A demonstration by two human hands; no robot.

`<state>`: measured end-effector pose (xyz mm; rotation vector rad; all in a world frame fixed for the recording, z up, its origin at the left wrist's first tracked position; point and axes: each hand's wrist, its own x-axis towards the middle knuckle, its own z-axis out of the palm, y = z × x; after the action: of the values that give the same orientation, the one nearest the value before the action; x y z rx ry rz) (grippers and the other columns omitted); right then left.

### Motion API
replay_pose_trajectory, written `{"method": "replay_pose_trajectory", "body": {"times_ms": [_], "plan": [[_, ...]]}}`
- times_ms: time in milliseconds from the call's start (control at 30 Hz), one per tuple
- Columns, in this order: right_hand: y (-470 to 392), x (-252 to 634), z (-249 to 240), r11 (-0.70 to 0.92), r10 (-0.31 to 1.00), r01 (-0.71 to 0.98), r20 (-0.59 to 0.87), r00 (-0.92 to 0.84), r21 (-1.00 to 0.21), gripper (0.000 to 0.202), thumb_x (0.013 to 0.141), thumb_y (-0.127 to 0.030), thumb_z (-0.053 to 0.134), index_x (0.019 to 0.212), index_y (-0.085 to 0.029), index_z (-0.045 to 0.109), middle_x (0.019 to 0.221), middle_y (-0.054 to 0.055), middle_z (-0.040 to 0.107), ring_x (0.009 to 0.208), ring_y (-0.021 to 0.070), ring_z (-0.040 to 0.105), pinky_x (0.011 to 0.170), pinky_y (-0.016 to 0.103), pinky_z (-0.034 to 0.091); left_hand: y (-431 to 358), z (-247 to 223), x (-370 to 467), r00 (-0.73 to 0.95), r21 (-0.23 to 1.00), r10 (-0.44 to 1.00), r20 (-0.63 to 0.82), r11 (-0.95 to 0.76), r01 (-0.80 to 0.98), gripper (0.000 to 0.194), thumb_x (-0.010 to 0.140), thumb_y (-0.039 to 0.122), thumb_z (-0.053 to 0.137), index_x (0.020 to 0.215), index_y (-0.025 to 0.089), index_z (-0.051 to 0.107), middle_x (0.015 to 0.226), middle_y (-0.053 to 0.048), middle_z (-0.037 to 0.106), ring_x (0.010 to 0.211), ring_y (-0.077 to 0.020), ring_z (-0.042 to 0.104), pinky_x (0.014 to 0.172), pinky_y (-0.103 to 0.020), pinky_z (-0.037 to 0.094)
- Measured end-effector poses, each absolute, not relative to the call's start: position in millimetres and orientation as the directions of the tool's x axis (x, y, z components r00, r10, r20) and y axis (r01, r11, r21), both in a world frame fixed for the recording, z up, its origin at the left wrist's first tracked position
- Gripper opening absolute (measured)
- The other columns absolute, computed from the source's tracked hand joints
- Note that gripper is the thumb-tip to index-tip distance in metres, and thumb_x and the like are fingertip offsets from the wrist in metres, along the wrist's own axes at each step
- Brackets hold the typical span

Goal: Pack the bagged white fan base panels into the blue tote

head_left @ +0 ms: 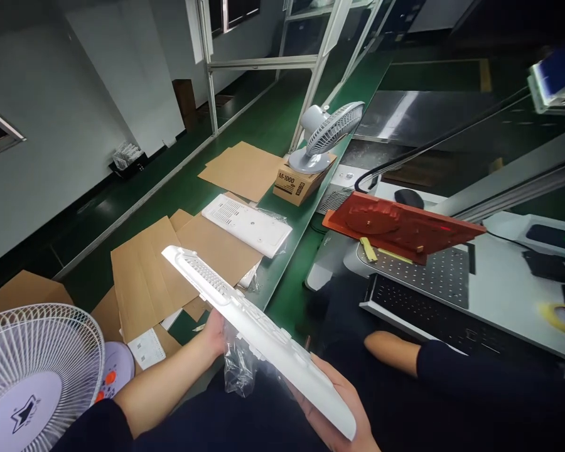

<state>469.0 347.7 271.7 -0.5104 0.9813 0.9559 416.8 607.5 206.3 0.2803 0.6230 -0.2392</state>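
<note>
Head view: left hand (215, 333) and right hand (339, 408) both grip a long white plastic panel (245, 317) with crinkled clear plastic bag (239, 367), tilted above the lap, beside the green worktop (287, 282).

The left hand (215, 333) sits near the centre of the view at about 7 o'clock, its forearm bare from a dark sleeve at the lower left and running up toward 2 o'clock. Its fingers are hidden; only the thumb side and wrist show, closed in a grasp. The right hand (339, 408) lies at about 5 o'clock, palm up, fingers curled upward in a cradling hold. Another bare forearm in a dark sleeve lies at about 4 o'clock, pointing toward 9 o'clock; whose it is cannot be told.
</note>
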Motion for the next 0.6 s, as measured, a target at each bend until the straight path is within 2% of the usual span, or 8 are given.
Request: {"method": "replay_pose_trajectory", "body": {"times_ms": [133,200,300,400,500,600], "plan": [[345.0,471.1,272.9,0.478,0.435,-0.878,-0.875,0.214,0.023,0.071,0.112,-0.014,0.058,0.18,-0.013,0.038,0.13,0.019,0.082,0.101,0.0311,0.085,0.09,0.048,0.076,606.2,202.1,421.9,0.709,0.083,-0.146,-0.69,0.957,0.279,0.049,0.103,0.059,0.06,0.099,0.013,0.077,0.104,-0.019,0.083,0.112,-0.0404,0.079,0.112,-0.053,0.058],[344.1,471.9,273.6,0.475,0.433,-0.88,-0.871,0.231,0.003,0.072,0.111,-0.011,0.054,0.181,-0.016,0.037,0.128,0.018,0.083,0.098,0.03,0.085,0.089,0.049,0.076,606.5,200.4,423.4,0.712,0.066,-0.148,-0.686,0.963,0.263,0.048,0.105,0.058,0.059,0.099,0.013,0.077,0.104,-0.02,0.083,0.111,-0.0386,0.079,0.112,-0.052,0.059],[343.7,472.4,273.1,0.487,0.442,-0.872,-0.874,0.204,0.042,0.066,0.113,-0.014,0.053,0.178,-0.017,0.045,0.122,0.02,0.083,0.092,0.0295,0.085,0.082,0.046,0.076,607.0,198.3,423.4,0.751,0.066,-0.145,-0.644,0.968,0.243,0.046,0.104,0.054,0.064,0.108,0.011,0.079,0.105,-0.019,0.083,0.111,-0.0364,0.08,0.112,-0.049,0.059],[342.6,472.0,269.3,0.514,0.454,-0.852,-0.875,0.168,0.103,0.06,0.112,-0.018,0.06,0.172,-0.019,0.055,0.12,0.02,0.084,0.092,0.0287,0.085,0.083,0.044,0.076,606.8,196.3,421.4,0.756,0.08,-0.124,-0.642,0.971,0.227,0.044,0.104,0.053,0.066,0.105,0.011,0.08,0.101,-0.018,0.083,0.109,-0.0357,0.08,0.111,-0.048,0.059],[338.9,470.6,261.9,0.505,0.458,-0.857,-0.872,0.171,0.097,0.062,0.105,-0.018,0.07,0.166,-0.018,0.061,0.126,0.019,0.083,0.097,0.0303,0.085,0.088,0.047,0.076,605.7,195.9,419.6,0.743,0.084,-0.109,-0.661,0.973,0.217,0.042,0.103,0.053,0.065,0.097,0.013,0.078,0.094,-0.016,0.082,0.105,-0.0357,0.08,0.109,-0.049,0.06],[333.7,467.9,250.9,0.484,0.483,-0.871,-0.855,0.188,0.082,0.064,0.097,-0.021,0.079,0.16,-0.017,0.067,0.13,0.017,0.083,0.101,0.0335,0.085,0.088,0.049,0.076,603.6,198.7,419.5,0.738,0.092,-0.111,-0.666,0.969,0.229,0.045,0.103,0.055,0.064,0.099,0.013,0.078,0.097,-0.017,0.083,0.104,-0.0363,0.08,0.107,-0.05,0.061]]}}
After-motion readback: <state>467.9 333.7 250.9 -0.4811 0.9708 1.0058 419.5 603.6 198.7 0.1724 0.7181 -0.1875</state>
